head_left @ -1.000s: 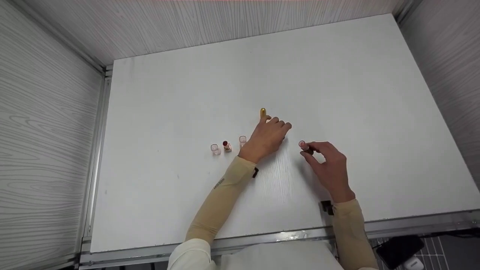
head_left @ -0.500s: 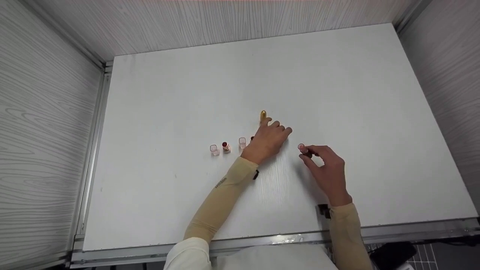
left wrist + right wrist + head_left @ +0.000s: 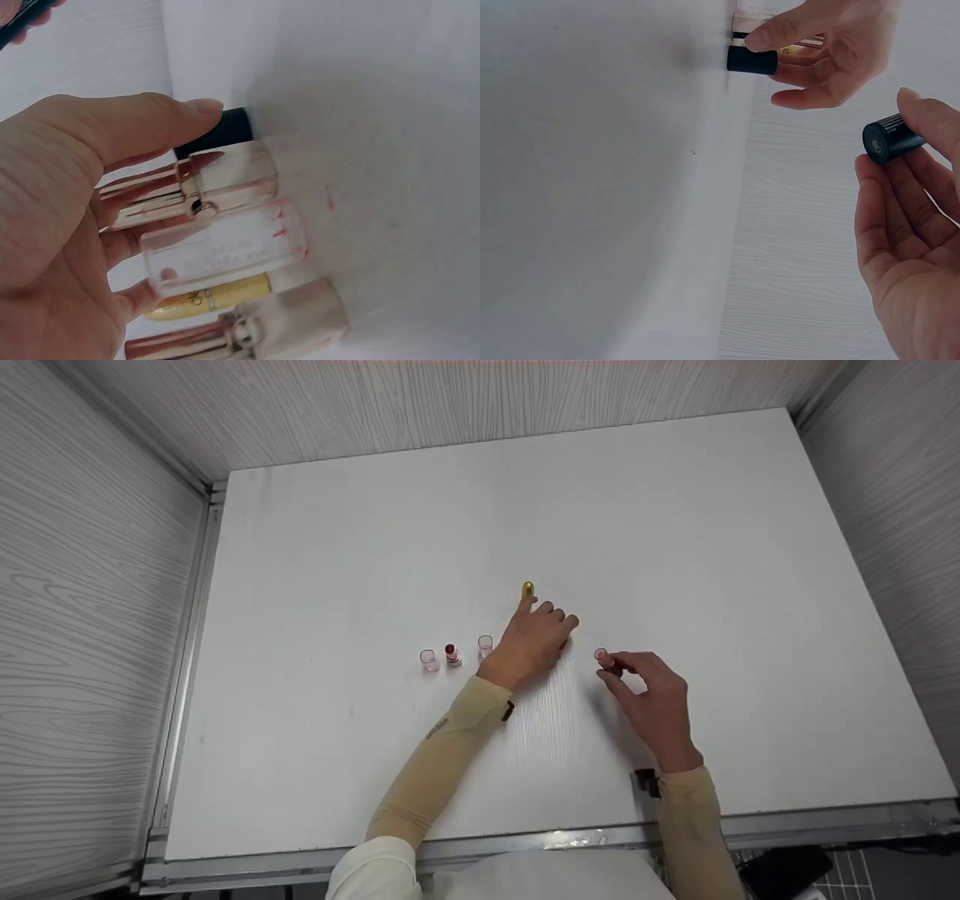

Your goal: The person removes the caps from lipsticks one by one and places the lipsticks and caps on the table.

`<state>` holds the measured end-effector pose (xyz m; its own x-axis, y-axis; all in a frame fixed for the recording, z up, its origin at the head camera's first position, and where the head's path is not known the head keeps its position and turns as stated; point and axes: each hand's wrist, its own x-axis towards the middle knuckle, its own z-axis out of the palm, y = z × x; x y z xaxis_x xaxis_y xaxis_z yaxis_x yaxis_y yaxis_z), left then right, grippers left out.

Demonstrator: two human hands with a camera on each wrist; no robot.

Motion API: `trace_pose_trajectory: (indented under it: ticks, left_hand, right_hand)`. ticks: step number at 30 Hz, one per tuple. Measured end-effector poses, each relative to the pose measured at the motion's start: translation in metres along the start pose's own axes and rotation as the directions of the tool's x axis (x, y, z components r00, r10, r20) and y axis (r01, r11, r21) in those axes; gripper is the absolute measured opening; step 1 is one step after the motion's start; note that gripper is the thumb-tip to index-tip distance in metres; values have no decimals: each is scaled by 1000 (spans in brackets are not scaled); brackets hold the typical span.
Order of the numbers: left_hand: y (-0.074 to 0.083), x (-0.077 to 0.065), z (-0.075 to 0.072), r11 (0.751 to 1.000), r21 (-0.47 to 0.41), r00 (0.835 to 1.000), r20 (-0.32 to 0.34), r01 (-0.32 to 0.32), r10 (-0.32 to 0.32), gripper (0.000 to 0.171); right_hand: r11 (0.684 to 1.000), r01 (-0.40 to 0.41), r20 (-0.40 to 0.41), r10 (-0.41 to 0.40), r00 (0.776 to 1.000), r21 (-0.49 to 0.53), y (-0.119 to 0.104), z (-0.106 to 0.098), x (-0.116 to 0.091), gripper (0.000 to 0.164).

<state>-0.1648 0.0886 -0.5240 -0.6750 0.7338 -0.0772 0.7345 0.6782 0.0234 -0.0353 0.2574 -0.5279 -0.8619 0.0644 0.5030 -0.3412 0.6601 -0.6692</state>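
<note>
My left hand [image 3: 531, 641] reaches over the table and pinches a short black cap [image 3: 229, 133] that stands on it. Right beside that cap stands a rose-gold lipstick [image 3: 238, 171], hidden under the hand in the head view. A clear cap [image 3: 485, 645], an uncapped dark-red lipstick [image 3: 454, 657] and another clear cap [image 3: 429, 661] stand to the left. Beyond the thumb is a slim gold tube [image 3: 528, 589]. My right hand [image 3: 656, 694] holds a small dark lipstick tube [image 3: 891, 139] between thumb and fingers, its pinkish top [image 3: 602, 655] upward and its labelled end down.
The white tabletop [image 3: 345, 547] spreads around both hands. Wood-grain panels [image 3: 97, 622] wall it at the left, back and right. A metal rail [image 3: 555, 838] runs along the front edge, with a black object [image 3: 787, 870] below at the right.
The head view has tilted slightly. My left hand has shifted a little left, covering a lipstick tip that showed half a second ago. My right hand keeps its hold, nearly still.
</note>
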Motion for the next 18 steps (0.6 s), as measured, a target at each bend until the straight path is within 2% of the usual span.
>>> trace_pose_trajectory:
  ticks: [6, 11, 14, 18]
  left_hand:
    - [-8, -15, -24, 997, -74, 1000, -14, 25, -26, 35]
    - [-9, -30, -46, 996, -91, 996, -82, 20, -28, 33]
    - [-6, -38, -57, 993, -112, 989, -148, -24, 7, 32]
    - [0, -46, -67, 983, -134, 967, -238, -128, 93, 34]
  right_hand:
    - [1000, -4, 7, 4, 1000, 3, -2, 2, 0, 28]
    - [1000, -1, 25, 2, 1000, -4, -2, 4, 1, 30]
    - [1000, 2, 36, -1, 999, -8, -2, 6, 0, 31]
    - [1000, 6, 57, -5, 998, -17, -2, 8, -1, 31]
